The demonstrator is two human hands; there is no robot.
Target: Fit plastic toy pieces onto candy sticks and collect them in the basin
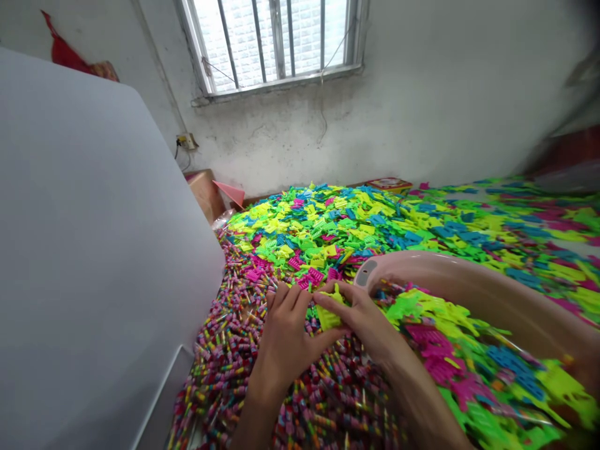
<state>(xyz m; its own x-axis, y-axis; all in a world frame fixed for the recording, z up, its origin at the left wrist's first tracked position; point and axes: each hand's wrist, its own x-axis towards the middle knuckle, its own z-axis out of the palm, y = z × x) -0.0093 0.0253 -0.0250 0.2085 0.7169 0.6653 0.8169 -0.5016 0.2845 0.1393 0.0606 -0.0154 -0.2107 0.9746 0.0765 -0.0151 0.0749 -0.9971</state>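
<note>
Between my two hands is a small yellow plastic piece (329, 314), above a heap of small striped pink and multicoloured sticks (229, 356). My right hand (359, 315) grips the piece, with its fingers over the top and side. My left hand (288, 328) is beside it, fingers bent together and thumb reaching toward the piece's lower edge; whether those fingertips hold anything is hidden. Just right of my right hand stands a pink tub (445, 265) holding green, yellow, pink and blue plastic pieces (434, 350) and some sticks.
A large pile of bright plastic pieces (319, 228) lies ahead and spreads right around the tub. A tall pale panel (103, 237) stands at the left. Behind are a cardboard box (206, 195), a wall (422, 94) and a barred window (276, 44).
</note>
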